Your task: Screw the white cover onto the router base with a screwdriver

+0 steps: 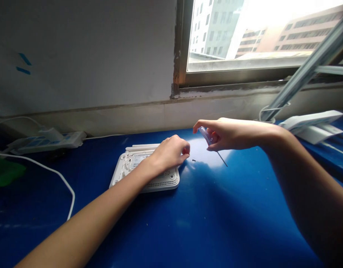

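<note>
A white router-like device [160, 183] lies with its vented, labelled side up on the blue table. My left hand [173, 150] reaches over its right part, thumb and fingertips pinched together just past the edge; whatever is between them is too small to make out. Just right of those fingertips, a small dark screw [194, 160] lies on the table. My right hand [216, 134] is closed around the clear purplish handle of a screwdriver [223, 159], held above the table with its shaft slanting down to the right.
On the left are a white power strip [73, 140] with a plug, a white cable [64, 178] and a green object [6, 172]. At the right, a metal post [297, 83] stands near white items [313, 124]. A wall and window run behind the table.
</note>
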A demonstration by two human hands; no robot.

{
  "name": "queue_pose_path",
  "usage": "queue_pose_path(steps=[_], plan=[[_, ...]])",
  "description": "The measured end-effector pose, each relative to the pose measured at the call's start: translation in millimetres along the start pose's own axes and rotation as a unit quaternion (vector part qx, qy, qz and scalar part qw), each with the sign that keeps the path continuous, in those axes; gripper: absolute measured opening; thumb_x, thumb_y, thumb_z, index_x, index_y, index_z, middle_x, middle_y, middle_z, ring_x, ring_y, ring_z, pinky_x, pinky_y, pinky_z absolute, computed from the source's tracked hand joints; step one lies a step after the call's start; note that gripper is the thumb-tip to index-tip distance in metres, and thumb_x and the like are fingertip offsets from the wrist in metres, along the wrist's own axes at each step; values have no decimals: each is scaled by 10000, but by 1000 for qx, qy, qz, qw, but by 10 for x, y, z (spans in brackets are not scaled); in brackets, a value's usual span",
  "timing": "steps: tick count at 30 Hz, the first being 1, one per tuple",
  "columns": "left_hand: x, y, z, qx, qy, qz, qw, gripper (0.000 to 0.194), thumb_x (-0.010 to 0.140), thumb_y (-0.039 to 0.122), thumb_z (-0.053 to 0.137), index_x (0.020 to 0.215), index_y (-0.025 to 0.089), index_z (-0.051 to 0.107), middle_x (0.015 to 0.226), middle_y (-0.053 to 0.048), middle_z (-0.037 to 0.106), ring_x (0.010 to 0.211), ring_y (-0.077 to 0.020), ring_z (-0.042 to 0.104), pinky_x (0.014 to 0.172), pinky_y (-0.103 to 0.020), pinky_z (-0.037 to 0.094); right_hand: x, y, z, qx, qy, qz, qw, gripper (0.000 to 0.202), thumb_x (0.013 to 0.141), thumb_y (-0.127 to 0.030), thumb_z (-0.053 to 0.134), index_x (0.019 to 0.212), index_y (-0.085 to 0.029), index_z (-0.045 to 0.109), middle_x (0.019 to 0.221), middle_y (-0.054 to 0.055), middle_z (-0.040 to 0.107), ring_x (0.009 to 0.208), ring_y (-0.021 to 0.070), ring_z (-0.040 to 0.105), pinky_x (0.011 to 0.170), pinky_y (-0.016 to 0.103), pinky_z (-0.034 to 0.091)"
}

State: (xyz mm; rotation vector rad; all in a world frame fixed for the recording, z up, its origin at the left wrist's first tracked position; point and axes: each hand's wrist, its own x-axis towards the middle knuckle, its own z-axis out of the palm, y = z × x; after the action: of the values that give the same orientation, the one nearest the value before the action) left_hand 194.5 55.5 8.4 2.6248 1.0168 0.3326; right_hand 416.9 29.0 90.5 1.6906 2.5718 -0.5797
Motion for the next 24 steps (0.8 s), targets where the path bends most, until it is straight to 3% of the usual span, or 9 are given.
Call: queue_pose_path(steps=[11, 20, 24], plan=[[140, 88, 63, 26, -48, 18, 998, 157, 884, 167, 723, 958, 232, 845, 990, -77, 780, 929, -259, 737, 798, -309, 565, -19, 110, -11, -7, 9, -6, 1000, 415, 800, -307, 781, 1161, -282, 577, 865, -17, 712, 680, 187, 651, 531, 269, 406], [38, 14, 17, 17, -37, 22, 999, 174, 943, 219, 702, 1034, 225, 850, 1035, -99, 787, 997, -288, 731, 830, -343, 560, -6, 71, -12, -1, 15, -2, 1000, 528, 807, -330, 768, 1294, -288, 566, 865, -7, 715, 684, 199, 654, 557, 275, 420], [-55, -3, -12, 2, -33, 28, 999, 212, 933, 357, 770, 1089, 229, 837, 1053, -84, 789, 1017, -270, 725, 903, -344, 556, 21, 60, 4, 11, 23, -9, 1000, 550, 817, -347, 752, 1327, -290, 553, 854, -9, 707, 685, 198, 645, 570, 277, 426]])
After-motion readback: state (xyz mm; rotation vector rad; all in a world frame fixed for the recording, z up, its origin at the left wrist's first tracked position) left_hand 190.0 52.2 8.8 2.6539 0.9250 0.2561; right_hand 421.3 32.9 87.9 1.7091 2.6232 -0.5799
